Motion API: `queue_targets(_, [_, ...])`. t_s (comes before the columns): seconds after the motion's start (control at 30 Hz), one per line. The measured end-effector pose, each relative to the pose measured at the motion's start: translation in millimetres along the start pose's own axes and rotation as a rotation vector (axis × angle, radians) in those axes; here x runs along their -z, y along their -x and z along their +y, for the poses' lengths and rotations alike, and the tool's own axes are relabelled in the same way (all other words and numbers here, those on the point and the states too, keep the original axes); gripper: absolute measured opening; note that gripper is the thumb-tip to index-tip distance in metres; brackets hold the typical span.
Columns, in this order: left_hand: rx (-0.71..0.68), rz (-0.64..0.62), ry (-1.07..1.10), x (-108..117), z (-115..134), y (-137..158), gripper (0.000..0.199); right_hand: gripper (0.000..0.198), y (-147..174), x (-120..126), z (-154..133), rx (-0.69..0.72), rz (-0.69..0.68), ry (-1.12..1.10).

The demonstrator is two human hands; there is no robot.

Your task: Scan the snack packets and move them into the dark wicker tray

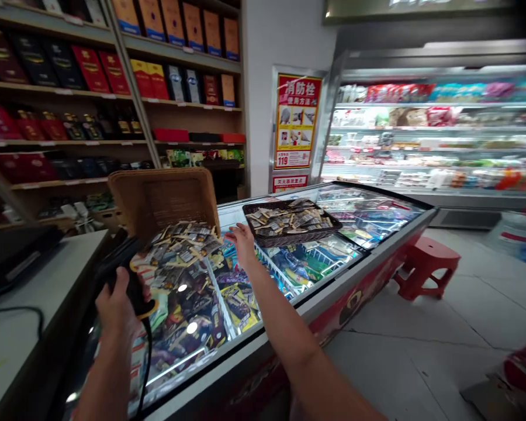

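Observation:
My left hand (116, 301) is wrapped round the grip of a black barcode scanner (120, 257), and its cable hangs down over the freezer edge. My right hand (240, 238) reaches over the glass with fingers apart, holding nothing. It is between two baskets on top of the chest freezer (280, 316). Right of it lies a dark woven basket (284, 237) full of small flat packets (289, 219). To its left, a brown wicker basket (166, 196) is tipped up on its side, with a heap of similar packets (182, 245) in front of it.
Wrapped ice creams (239, 307) show through the freezer glass. A counter (48, 280) with a black device (17, 251) stands at the left. Shelves of boxed bottles (92, 67) line the back. A red stool (427, 263) is beside the freezer, and a chilled display (438, 126) stands behind.

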State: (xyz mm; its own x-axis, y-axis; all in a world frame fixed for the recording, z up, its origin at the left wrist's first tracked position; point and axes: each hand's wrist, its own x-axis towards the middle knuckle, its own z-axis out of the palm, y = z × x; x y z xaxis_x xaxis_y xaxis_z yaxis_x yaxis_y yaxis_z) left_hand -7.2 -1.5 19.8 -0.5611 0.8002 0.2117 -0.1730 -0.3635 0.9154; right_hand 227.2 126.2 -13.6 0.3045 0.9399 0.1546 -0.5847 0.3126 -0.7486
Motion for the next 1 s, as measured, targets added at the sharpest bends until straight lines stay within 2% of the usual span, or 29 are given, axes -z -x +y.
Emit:
queue_targets(0.07, [0.001, 0.065, 0.068, -1, 3, 1, 0.041, 0.023, 13, -3, 10, -0.015, -0.099, 0.273])
queue_targets(0.17, [-0.054, 0.204, 0.119, 1, 6, 1, 0.029, 0.013, 37, -15, 29, 0.079, -0.286, 0.807])
queue_targets(0.27, [-0.078, 0.263, 0.159, 4, 4, -1, 0.028, 0.024, 62, -40, 53, 0.18, -0.474, 1.223])
queue_targets(0.33, [-0.088, 0.28, 0.173, 6, 1, -4, 0.032, 0.037, 75, -60, 70, 0.196, -0.515, 1.343])
queue_targets(0.47, [-0.085, 0.292, 0.178, 9, -5, -7, 0.048, 0.069, 88, -91, 96, 0.062, -0.43, 1.36])
queue_targets(0.53, [-0.077, 0.289, 0.188, 10, -7, -8, 0.053, 0.088, 91, -98, 102, -0.015, -0.405, 1.401])
queue_targets(0.6, [-0.071, 0.28, 0.201, 10, -7, -7, 0.056, 0.097, 94, -98, 103, -0.06, -0.437, 1.447])
queue_targets(0.67, [-0.072, 0.262, 0.209, 10, -7, -6, 0.057, 0.098, 97, -95, 98, -0.076, -0.521, 1.424])
queue_targets(0.77, [-0.087, 0.24, 0.198, 9, -6, -5, 0.058, 0.099, 94, -84, 83, -0.048, -0.643, 1.215])
queue_targets(0.87, [-0.085, 0.235, 0.179, 7, -6, -4, 0.058, 0.103, 76, -67, 57, -0.017, -0.603, 1.009])
queue_targets(1.0, [-0.046, 0.166, 0.148, 4, -7, -3, 0.061, 0.107, 39, -33, 22, 0.053, -0.482, 0.89])
